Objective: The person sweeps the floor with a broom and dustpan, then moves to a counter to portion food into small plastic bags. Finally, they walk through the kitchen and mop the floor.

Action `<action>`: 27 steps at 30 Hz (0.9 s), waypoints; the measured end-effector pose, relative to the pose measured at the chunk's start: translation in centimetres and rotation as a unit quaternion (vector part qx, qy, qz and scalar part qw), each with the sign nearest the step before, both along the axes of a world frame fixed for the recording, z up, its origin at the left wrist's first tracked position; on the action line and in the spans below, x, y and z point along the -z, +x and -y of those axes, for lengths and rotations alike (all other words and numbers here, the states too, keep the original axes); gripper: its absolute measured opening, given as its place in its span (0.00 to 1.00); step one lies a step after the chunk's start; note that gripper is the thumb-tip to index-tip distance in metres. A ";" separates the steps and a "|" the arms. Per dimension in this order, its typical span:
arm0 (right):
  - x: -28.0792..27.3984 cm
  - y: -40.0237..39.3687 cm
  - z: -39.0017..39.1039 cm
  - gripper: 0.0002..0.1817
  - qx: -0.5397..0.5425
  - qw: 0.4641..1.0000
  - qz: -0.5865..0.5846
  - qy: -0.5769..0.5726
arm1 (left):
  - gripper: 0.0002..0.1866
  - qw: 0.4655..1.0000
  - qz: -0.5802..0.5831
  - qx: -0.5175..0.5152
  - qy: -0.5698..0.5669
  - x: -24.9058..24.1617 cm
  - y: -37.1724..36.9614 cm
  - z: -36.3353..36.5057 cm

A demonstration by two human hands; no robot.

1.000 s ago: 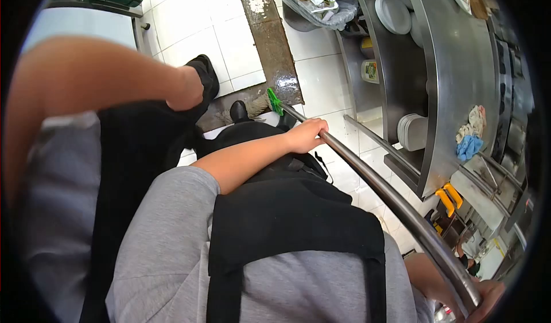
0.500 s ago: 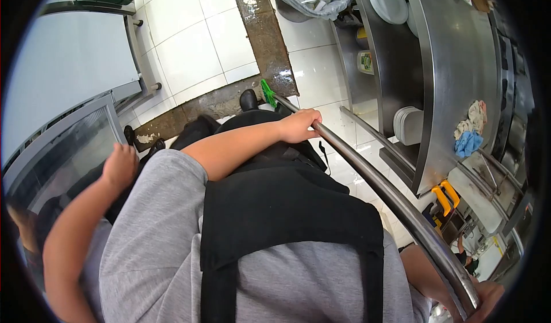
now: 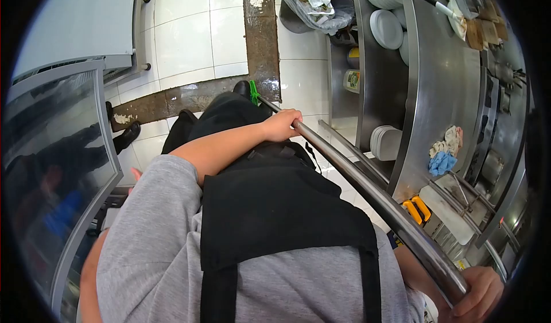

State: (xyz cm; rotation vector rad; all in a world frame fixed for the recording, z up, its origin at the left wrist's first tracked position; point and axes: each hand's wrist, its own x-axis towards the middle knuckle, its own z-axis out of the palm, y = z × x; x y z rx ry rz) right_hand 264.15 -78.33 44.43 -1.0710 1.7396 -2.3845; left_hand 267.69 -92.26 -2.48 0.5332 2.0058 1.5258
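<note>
My left hand (image 3: 282, 125) is closed around the upper middle stretch of a long metal pole (image 3: 350, 176). Lower right, the fingers of my right hand (image 3: 479, 294) wrap the pole's near end. The pole slants away from me to the floor, where a green head (image 3: 253, 92) sits beside a dark boot (image 3: 242, 88). That head is too small to tell its exact kind. It lies by a wet brown strip (image 3: 265, 53) between white tiles.
On the left, a glass-panelled door (image 3: 63, 133) stands open beside another person, whose shoe (image 3: 127, 137) shows. Right, a steel counter (image 3: 442, 82) carries cloths (image 3: 445, 151), with plates (image 3: 385, 29) on its shelf. A lined bin (image 3: 295, 19) stands ahead.
The view has shifted. The glass door has swung wider, and the other person's arm has moved back, now mostly behind my sleeve. Both my hands keep hold of the pole.
</note>
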 end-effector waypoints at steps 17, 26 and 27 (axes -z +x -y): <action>2.3 -7.1 4.6 0.09 -0.053 0.994 0.013 -0.092 | 0.15 0.999 0.051 -0.014 -0.009 1.8 -4.7 3.0; -1.5 -7.8 0.3 0.15 -0.034 0.995 0.056 0.068 | 0.14 0.991 0.029 -0.113 -0.068 2.4 -2.4 3.1; -3.3 -8.0 0.0 0.13 -0.041 0.997 0.049 0.047 | 0.14 0.985 -0.040 -0.123 -0.112 4.7 -1.4 3.0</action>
